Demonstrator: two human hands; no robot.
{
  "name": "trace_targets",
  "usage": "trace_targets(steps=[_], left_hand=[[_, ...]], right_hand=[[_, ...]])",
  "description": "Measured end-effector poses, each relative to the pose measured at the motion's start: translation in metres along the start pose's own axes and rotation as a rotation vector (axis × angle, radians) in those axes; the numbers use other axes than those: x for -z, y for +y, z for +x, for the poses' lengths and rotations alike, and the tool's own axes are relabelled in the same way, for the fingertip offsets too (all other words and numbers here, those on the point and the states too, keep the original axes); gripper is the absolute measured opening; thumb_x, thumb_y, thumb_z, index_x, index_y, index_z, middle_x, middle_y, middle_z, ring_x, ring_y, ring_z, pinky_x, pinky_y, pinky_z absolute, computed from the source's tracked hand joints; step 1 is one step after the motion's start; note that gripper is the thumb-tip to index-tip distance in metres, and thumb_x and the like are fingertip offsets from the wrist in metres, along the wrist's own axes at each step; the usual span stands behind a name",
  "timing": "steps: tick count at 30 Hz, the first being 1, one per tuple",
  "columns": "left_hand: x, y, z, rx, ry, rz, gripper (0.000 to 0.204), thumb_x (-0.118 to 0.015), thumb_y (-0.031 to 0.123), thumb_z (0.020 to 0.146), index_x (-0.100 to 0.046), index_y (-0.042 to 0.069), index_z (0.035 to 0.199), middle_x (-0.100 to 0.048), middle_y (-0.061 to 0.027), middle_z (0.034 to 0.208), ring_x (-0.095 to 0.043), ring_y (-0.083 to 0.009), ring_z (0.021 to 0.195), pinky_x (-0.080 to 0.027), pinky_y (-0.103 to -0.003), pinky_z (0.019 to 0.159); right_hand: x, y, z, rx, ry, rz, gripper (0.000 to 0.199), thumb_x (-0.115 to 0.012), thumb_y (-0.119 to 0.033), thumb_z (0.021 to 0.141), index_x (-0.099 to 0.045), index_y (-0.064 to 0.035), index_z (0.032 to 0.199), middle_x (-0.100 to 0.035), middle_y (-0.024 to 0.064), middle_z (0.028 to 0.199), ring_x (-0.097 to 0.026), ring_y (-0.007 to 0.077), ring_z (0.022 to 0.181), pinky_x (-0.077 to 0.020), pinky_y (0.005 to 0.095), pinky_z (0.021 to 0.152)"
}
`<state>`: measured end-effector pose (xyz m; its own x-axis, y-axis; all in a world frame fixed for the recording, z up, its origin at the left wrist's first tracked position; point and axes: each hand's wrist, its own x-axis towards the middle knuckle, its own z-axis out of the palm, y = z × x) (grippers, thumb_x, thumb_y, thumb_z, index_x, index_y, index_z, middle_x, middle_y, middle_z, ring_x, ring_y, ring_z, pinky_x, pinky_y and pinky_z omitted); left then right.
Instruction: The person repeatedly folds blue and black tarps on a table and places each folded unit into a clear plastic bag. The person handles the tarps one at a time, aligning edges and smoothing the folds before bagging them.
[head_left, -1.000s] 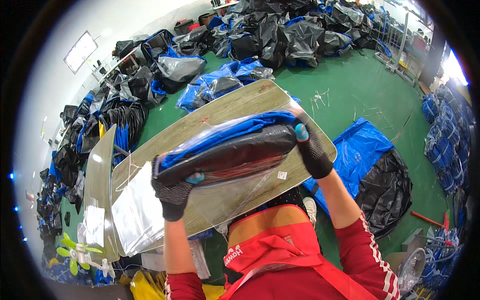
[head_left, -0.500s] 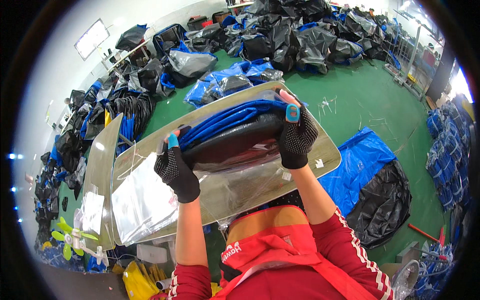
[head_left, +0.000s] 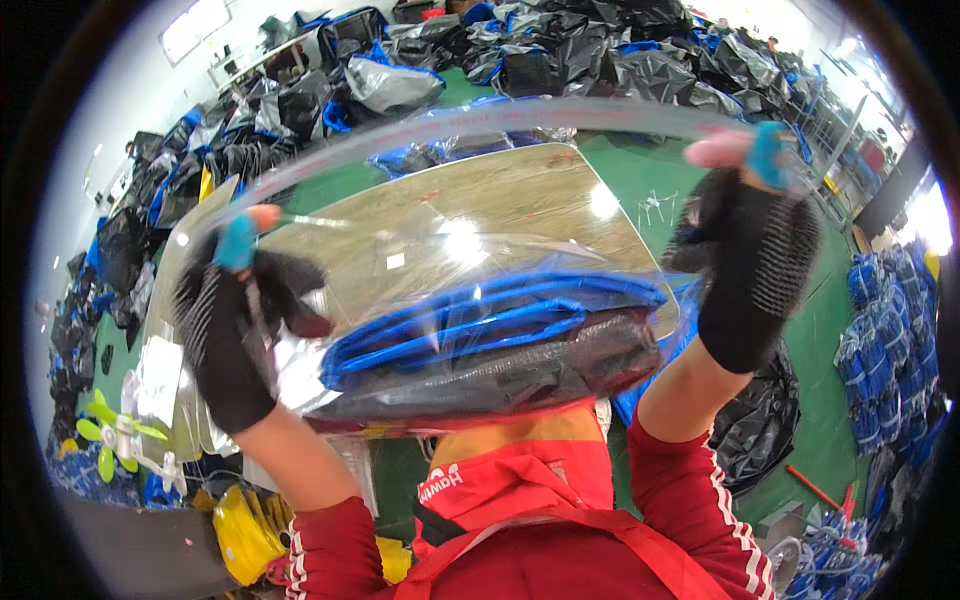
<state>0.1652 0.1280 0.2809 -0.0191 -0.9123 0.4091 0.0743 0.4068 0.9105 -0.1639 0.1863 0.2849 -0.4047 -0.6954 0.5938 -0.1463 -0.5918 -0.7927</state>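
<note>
The folded blue and black item [head_left: 490,350] already sits inside the clear plastic bag [head_left: 470,240], low in it and near the person's chest, above the desk [head_left: 500,190]. The bag's mouth is not closed; its upper edge is stretched wide between the two hands, so sealing or folding it over appears to be what is left. The left hand [head_left: 225,320], in a black glove, has its fingers [head_left: 240,235] pinched shut on the left corner of the bag. The right hand [head_left: 755,260], also gloved, grips the right corner up high. Black and blue bags [head_left: 600,50] lie heaped on the green floor [head_left: 690,200] far beyond the desk.
</note>
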Motion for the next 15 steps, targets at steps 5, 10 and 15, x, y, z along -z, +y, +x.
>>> trace_targets(steps=[5, 10, 15], left_hand=[[0.013, -0.177, 0.026, 0.392, -0.303, -0.341, 0.032, -0.061, 0.023, 0.093, -0.066, -0.004, 0.108, -0.070, -0.0152, 0.098, -0.070, -0.0247, 0.089, -0.056, -0.037, 0.085], [0.024, -0.289, 0.015, 0.720, -0.188, -0.525, 0.034, -0.060, 0.025, 0.095, -0.065, -0.007, 0.106, -0.070, -0.0192, 0.102, -0.070, -0.0269, 0.093, -0.057, -0.037, 0.084], [0.027, -0.273, 0.018, 0.367, -0.328, -0.005, 0.041, -0.059, 0.034, 0.098, -0.068, -0.005, 0.106, -0.072, -0.0139, 0.101, -0.068, -0.0210, 0.088, -0.053, -0.032, 0.080]], right_hand=[[-0.007, 0.174, -0.010, -0.523, -0.211, -0.258, 0.025, -0.055, -0.027, 0.100, -0.065, -0.0046, 0.102, -0.061, 0.0079, 0.064, -0.060, 0.0144, 0.050, -0.0467, 0.0298, 0.049], [-0.076, 0.249, -0.026, 0.051, -0.492, -0.716, 0.024, -0.062, -0.008, 0.083, -0.070, -0.0146, 0.105, -0.068, 0.0128, 0.101, -0.064, 0.0319, 0.095, -0.0516, 0.0422, 0.080], [-0.162, 0.247, -0.029, 0.341, -0.953, -0.742, 0.018, -0.059, -0.026, 0.090, -0.071, -0.0145, 0.097, -0.067, 0.0101, 0.091, -0.065, 0.0316, 0.089, -0.0536, 0.0457, 0.074]])
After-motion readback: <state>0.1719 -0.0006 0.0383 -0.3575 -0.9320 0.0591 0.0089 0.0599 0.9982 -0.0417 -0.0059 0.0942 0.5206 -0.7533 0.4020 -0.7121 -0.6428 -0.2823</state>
